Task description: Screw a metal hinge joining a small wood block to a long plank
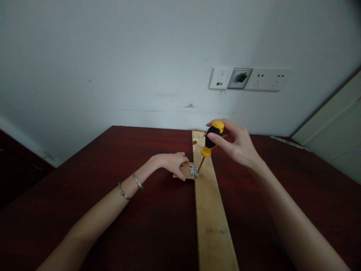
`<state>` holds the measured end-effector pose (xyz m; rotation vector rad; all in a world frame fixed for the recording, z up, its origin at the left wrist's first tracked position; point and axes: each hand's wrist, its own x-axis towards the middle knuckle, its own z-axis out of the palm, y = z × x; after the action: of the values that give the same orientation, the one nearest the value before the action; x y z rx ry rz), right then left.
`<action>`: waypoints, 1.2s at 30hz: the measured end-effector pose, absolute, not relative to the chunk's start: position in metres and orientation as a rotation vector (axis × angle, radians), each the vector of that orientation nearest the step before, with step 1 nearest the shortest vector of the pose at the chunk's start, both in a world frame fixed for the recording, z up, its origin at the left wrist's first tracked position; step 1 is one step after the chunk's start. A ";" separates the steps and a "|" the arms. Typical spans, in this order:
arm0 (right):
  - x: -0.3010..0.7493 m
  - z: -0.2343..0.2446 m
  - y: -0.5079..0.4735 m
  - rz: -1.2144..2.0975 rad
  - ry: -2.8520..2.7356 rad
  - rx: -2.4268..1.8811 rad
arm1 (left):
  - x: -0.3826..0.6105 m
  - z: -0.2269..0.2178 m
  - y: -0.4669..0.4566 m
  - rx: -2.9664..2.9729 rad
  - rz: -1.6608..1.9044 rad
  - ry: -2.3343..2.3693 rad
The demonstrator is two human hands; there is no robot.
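Note:
A long wooden plank (212, 210) lies lengthwise across the dark red table. Against its left edge sits a small wooden block (184, 174), which my left hand (174, 165) grips between thumb and fingers. A metal hinge (194, 170) spans the joint, one leaf on the block and the other on the plank. My right hand (232, 141) is closed around the yellow and black handle of a screwdriver (213, 138). Its shaft slants down to the right leaf of the hinge, with the tip at a screw position; the screw itself is too small to make out.
The table (135, 233) meets a white wall (118, 67) at the back. Wall sockets (265, 79) and a grey-framed plate with a dark plug (240, 78) are above it. A thin pale strip (290, 143) lies at the table's back right.

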<state>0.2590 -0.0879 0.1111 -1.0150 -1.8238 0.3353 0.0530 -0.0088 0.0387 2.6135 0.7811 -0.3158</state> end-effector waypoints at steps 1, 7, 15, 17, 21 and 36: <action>0.259 0.111 -0.088 0.336 -1.824 -1.015 | 0.053 0.039 -0.009 2.614 -0.316 0.779; 0.257 0.110 -0.088 0.339 -1.819 -1.023 | 0.053 0.038 -0.008 2.620 -0.311 0.772; 0.250 0.112 -0.092 0.253 -1.829 -1.048 | 0.053 0.038 -0.009 2.615 -0.318 0.789; 0.249 0.113 -0.092 0.226 -1.847 -1.036 | 0.053 0.039 -0.009 2.619 -0.327 0.796; 0.247 0.112 -0.093 0.213 -1.871 -1.011 | 0.054 0.039 -0.010 2.633 -0.323 0.794; 0.244 0.112 -0.095 0.182 -1.953 -0.913 | 0.054 0.038 -0.010 2.600 -0.315 0.808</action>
<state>0.2439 -0.0947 0.1120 -0.9133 -1.9528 0.1817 0.0535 -0.0100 0.0385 2.6005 0.8079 -0.3150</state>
